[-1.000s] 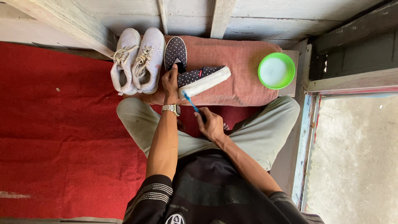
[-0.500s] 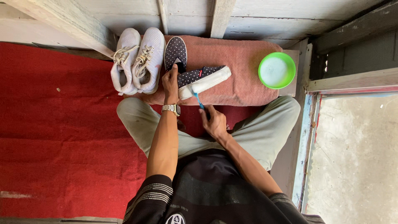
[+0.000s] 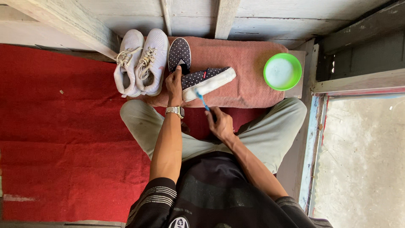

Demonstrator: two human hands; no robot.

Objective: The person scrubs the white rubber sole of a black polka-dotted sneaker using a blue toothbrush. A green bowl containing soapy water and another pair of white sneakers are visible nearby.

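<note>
My left hand (image 3: pixel 174 85), with a metal watch on its wrist, grips a dark polka-dot slip-on shoe (image 3: pixel 207 80) that lies on its side on a pink towel (image 3: pixel 244 63), white sole turned toward me. My right hand (image 3: pixel 220 123) holds a blue toothbrush (image 3: pixel 202 101) whose head touches the sole's edge. The matching polka-dot shoe (image 3: pixel 179 54) lies flat just behind my left hand.
A pair of white lace-up sneakers (image 3: pixel 141 61) sits left of the towel. A green bowl (image 3: pixel 282 71) of whitish liquid stands at the towel's right end. Red carpet (image 3: pixel 63 126) covers the floor, wooden wall planks run behind, and a door threshold is at right.
My right hand and the toothbrush have shifted slightly along the white sole. The left hand keeps its hold on the shoe.
</note>
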